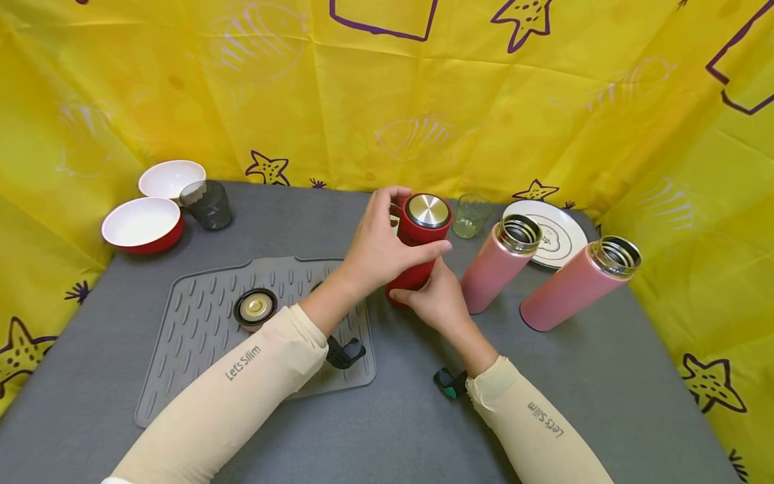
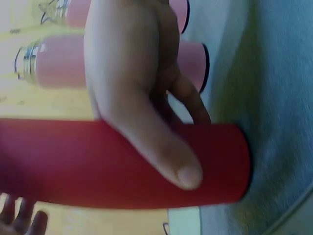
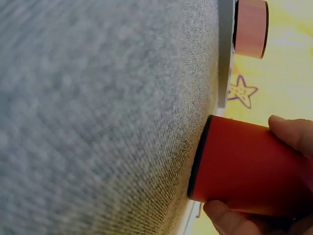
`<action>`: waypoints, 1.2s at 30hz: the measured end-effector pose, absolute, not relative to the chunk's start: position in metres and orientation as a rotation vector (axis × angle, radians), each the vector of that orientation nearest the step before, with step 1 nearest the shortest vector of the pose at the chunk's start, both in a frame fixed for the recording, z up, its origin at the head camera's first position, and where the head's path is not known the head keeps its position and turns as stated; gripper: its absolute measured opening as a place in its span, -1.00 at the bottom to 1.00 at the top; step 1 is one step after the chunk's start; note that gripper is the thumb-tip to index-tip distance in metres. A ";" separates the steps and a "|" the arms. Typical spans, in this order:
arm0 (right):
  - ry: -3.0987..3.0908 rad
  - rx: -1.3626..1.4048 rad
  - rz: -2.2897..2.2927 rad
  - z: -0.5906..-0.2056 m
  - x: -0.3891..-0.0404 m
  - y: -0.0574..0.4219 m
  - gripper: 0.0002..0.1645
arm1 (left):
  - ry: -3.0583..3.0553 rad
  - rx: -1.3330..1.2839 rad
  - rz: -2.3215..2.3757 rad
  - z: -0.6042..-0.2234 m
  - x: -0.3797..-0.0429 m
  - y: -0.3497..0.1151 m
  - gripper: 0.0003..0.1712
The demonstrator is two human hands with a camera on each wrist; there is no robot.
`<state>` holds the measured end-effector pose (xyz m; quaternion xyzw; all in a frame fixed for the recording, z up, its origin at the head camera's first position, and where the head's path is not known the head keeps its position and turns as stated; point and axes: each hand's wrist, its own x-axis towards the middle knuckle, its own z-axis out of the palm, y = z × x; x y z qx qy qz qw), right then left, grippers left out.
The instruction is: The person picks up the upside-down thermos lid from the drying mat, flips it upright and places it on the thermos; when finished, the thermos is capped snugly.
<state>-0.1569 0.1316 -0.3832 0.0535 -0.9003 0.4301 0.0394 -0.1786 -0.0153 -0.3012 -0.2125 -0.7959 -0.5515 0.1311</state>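
Note:
Both hands are on an upright red thermos (image 1: 417,277), its lid topped with a brushed silver disc (image 1: 428,210). High on it, my left hand (image 1: 381,242) grips the lid end, thumb in front and fingers behind. Lower down, my right hand (image 1: 437,296) holds the body, its thumb across the red side near the base; the left wrist view shows this right hand (image 2: 129,68) close up. In the right wrist view the black-rimmed base of the thermos (image 3: 244,166) meets the grey table. Palms hide part of the body.
Two pink bottles (image 1: 498,269) with uncovered mouths stand to the right, before a white plate (image 1: 571,232). Behind is a clear glass (image 1: 471,216). Left lies a grey drying mat (image 1: 199,336) with a lid (image 1: 256,307); beyond it are red-and-white bowls (image 1: 142,225) and a dark glass (image 1: 208,205).

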 end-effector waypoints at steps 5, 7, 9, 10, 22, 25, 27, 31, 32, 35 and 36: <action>-2.777 0.158 1.307 -0.381 -0.157 0.133 -0.10 | -2.241 -0.485 -1.453 -0.297 -0.174 -0.008 -0.16; -2.796 0.153 1.284 -0.380 -0.157 0.133 -0.11 | -2.230 -0.484 -1.466 -0.296 -0.174 -0.011 -0.20; -2.806 0.159 1.265 -0.379 -0.158 0.134 -0.13 | -2.217 -0.516 -1.541 -0.296 -0.175 -0.014 -0.21; -2.807 0.164 1.261 -0.379 -0.158 0.134 -0.15 | -2.213 -0.539 -1.592 -0.296 -0.176 -0.017 -0.22; -2.779 0.203 1.285 -0.383 -0.158 0.134 -0.22 | -2.239 -0.618 -1.601 -0.305 -0.174 -0.013 -0.06; -2.764 0.217 1.303 -0.385 -0.158 0.134 -0.22 | -2.293 -0.494 -1.449 -0.304 -0.170 -0.005 -0.03; -2.760 0.214 1.308 -0.385 -0.158 0.134 -0.17 | -2.314 -0.414 -1.399 -0.302 -0.169 -0.003 -0.07; -2.761 0.200 1.291 -0.385 -0.158 0.134 -0.11 | -2.324 -0.348 -1.386 -0.301 -0.168 -0.004 -0.13; -2.762 0.196 1.286 -0.385 -0.158 0.134 -0.11 | -2.312 -0.355 -1.404 -0.301 -0.169 -0.005 -0.14; -2.771 0.183 1.267 -0.384 -0.159 0.134 -0.14 | -2.256 -0.422 -1.479 -0.303 -0.171 -0.008 -0.16; -2.775 0.181 1.263 -0.383 -0.159 0.134 -0.15 | -2.240 -0.449 -1.509 -0.304 -0.173 -0.009 -0.16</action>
